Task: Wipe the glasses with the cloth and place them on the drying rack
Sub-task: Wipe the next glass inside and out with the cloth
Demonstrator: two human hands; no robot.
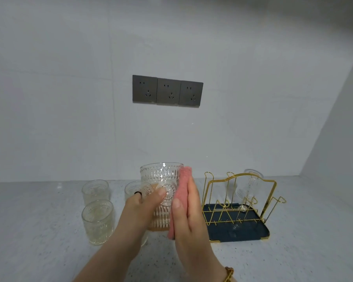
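Observation:
My left hand (140, 210) grips an embossed clear glass (161, 180) upright above the counter, thumb across its front. My right hand (188, 216) presses a pink cloth (182, 192) flat against the glass's right side, fingers straight. Three more embossed glasses stand on the counter at the left: one in front (97, 221), one behind it (95, 191), and one (131, 189) partly hidden by my left hand. The gold wire drying rack (240, 202) on a dark tray (238, 231) stands to the right. One glass (250, 184) hangs upside down on it.
The speckled grey counter (39, 251) runs to a white wall with three dark sockets (167, 90). A side wall closes in at the far right behind the rack.

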